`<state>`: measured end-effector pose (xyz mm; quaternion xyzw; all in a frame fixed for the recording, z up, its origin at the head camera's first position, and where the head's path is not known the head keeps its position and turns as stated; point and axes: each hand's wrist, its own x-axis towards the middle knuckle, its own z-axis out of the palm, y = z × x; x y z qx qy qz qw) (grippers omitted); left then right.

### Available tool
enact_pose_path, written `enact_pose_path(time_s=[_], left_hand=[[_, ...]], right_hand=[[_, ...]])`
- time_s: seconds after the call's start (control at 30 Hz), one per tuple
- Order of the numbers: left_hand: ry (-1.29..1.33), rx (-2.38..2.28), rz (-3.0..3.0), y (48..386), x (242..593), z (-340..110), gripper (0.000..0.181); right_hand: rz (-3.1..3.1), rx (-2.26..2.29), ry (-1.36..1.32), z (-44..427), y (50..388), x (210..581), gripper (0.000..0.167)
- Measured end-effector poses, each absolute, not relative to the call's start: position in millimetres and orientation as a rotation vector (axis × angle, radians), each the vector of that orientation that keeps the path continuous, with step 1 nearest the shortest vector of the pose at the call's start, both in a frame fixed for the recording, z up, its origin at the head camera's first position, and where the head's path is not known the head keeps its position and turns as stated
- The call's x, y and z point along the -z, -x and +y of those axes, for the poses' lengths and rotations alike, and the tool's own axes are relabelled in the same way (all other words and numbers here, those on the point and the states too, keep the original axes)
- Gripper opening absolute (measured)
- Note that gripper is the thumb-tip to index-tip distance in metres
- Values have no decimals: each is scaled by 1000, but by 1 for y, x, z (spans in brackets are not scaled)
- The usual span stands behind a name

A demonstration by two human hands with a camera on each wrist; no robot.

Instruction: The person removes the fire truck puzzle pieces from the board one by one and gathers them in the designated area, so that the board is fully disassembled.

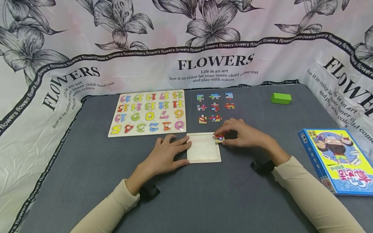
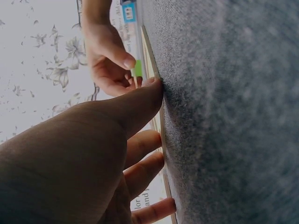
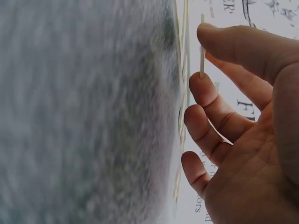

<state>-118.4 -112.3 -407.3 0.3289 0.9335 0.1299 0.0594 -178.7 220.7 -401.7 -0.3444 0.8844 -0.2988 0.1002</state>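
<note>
My right hand [image 1: 243, 134] pinches a jigsaw piece [image 1: 220, 138] with a red vehicle on it, over the upper right corner of a shallow wooden puzzle tray [image 1: 202, 149]. From the right wrist view, the piece [image 3: 202, 58] is a thin edge-on slab between thumb and fingertips, held above the table surface. My left hand [image 1: 166, 153] rests with spread fingers against the tray's left edge. In the left wrist view, its thumb [image 2: 147, 95] and fingers touch that rim. The tray's inside shows bare wood.
Several loose jigsaw pieces [image 1: 215, 107] lie in rows behind the tray. A number puzzle board [image 1: 147, 113] sits to their left. Toward the back right is a green block [image 1: 281, 98], and a blue and yellow box [image 1: 339, 161] lies at the right edge.
</note>
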Motion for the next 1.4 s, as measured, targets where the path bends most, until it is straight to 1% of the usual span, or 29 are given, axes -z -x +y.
enact_pose_path(time_s=[0.33,0.73,1.4], left_hand=[[-1016,-415,2834,118,408,-113,66],[-1012,-413,2828,119,409,-113,67],[-1033,-412,2832,119,410,-114,67]], right_hand=[[2689,878,964,235,196,404,38],[2781,810,806,252,217,405,37],[2799,761,705,261,232,402,35]])
